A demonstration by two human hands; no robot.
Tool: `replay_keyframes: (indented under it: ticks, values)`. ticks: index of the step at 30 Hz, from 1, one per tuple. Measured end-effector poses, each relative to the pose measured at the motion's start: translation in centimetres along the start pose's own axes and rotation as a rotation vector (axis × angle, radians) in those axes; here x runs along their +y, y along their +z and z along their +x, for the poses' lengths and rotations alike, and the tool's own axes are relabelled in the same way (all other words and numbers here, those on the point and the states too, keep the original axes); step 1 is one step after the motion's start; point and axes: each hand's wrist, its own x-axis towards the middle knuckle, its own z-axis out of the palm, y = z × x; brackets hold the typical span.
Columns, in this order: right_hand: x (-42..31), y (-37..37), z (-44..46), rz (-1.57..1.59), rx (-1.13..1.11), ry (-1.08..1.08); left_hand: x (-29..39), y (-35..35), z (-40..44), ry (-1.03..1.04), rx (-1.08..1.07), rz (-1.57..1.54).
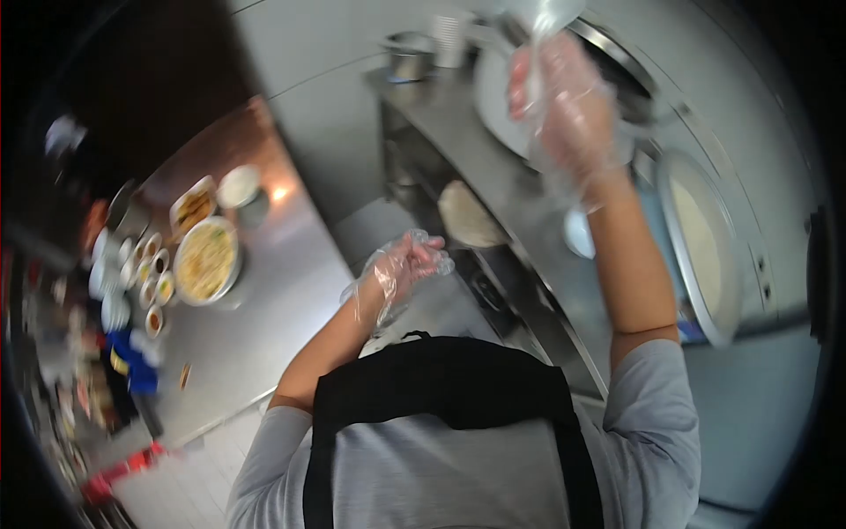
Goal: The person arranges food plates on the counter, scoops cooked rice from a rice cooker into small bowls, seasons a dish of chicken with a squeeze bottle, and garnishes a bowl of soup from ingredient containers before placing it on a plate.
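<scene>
My right hand (568,110), in a clear plastic glove, is closed around the handle of a white serving spoon (553,14). The spoon's head points up and is partly cut off by the top edge of the view. Beneath this hand stands a large round pot (495,101) with a raised metal lid (617,55) behind it; the hand hides much of the pot. My left hand (407,266), also gloved, hangs between the two counters. Its fingers are loosely bent and slightly apart, with nothing in them.
To the left, a steel table (295,286) bears a big bowl of noodle-like food (207,260), a fried-food dish (194,210), a white bowl (238,186) and several sauce cups (154,321). Right: a wide pan (730,304) with pale contents, a small bowl (578,233). A metal pot (408,58) stands at the counter's far end.
</scene>
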Motion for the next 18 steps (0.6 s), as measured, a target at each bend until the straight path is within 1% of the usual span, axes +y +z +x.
replay_keyframes:
  ticks: [2,4,5,7,8,9,10,12,14,17,18]
  values:
    - [-5.4,-6.4,-1.2,-0.481,0.192,-0.160,-1.3,5.0,5.9,-0.189,0.164,0.183]
    - [-9.4,-12.7,-2.8,-0.957,0.420,-0.158,-3.2,8.4,11.0,-0.216,0.073,0.265]
    - [-10.4,-17.8,-3.4,-0.989,0.404,-0.153,-4.3,10.1,13.2,-0.222,0.036,0.303]
    - [-11.6,-28.9,-4.9,-1.052,0.362,-0.139,-6.4,14.6,16.5,-0.292,0.112,0.463]
    - [-12.1,-32.3,-6.1,-1.472,0.392,0.062,-7.4,16.7,18.1,-0.320,0.148,0.544]
    - [-12.6,-35.2,-7.1,-1.879,0.411,0.293,-8.0,18.3,19.5,-0.404,0.185,0.739]
    - [-12.8,-38.1,-8.0,-2.267,0.414,0.555,-9.9,18.3,21.5,-0.326,0.182,0.881]
    - [-11.8,-43.8,-9.9,-2.294,0.130,0.678,-15.6,15.2,26.7,-0.149,0.188,1.156]
    - [-8.5,-49.2,-11.1,-2.455,0.083,0.671,-18.2,10.7,31.7,-0.162,-0.120,1.619]
    - [-5.7,-53.8,-10.3,-2.474,0.037,0.825,-18.4,10.8,30.8,-0.311,0.056,1.085]
    - [-4.8,-55.4,-9.7,-2.495,0.059,0.832,-17.1,13.3,29.3,-0.350,0.114,0.890]
